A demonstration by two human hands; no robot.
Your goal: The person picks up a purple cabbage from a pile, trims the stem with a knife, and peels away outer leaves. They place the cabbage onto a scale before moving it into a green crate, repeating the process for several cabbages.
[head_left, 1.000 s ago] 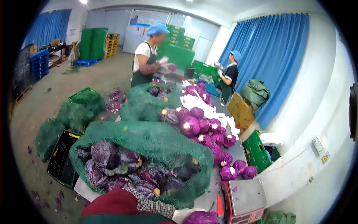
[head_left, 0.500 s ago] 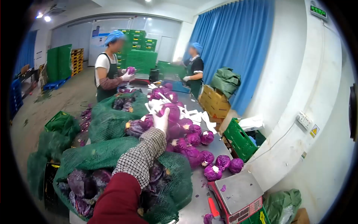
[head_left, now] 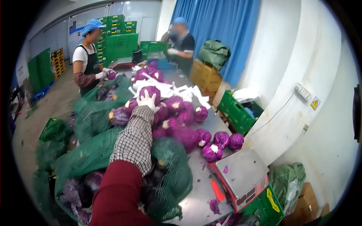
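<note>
My left hand (head_left: 148, 102), in a white glove and checked sleeve cover, reaches out over the table with its fingers curved around the top of a purple cabbage (head_left: 151, 91). That cabbage rests at the far side of a heap of trimmed purple cabbages (head_left: 184, 117). White strips of foam netting (head_left: 177, 91) lie just beyond and to the right. Under my forearm, a green mesh sack (head_left: 92, 150) holds darker, untrimmed cabbages (head_left: 94, 180). My right hand is out of view.
A weighing scale (head_left: 241, 175) stands at the near right, with an orange-handled tool (head_left: 217, 190) beside it. Green crates (head_left: 235, 113) and cardboard boxes (head_left: 204, 77) line the table's right side. Two co-workers in blue caps stand across the table; the left one (head_left: 88, 62) holds a small cabbage.
My view has tilted downward and swung right. My left hand stays on the cabbage, which has shifted slightly with it. The left co-worker has lowered their cabbage; the right co-worker has raised an arm.
</note>
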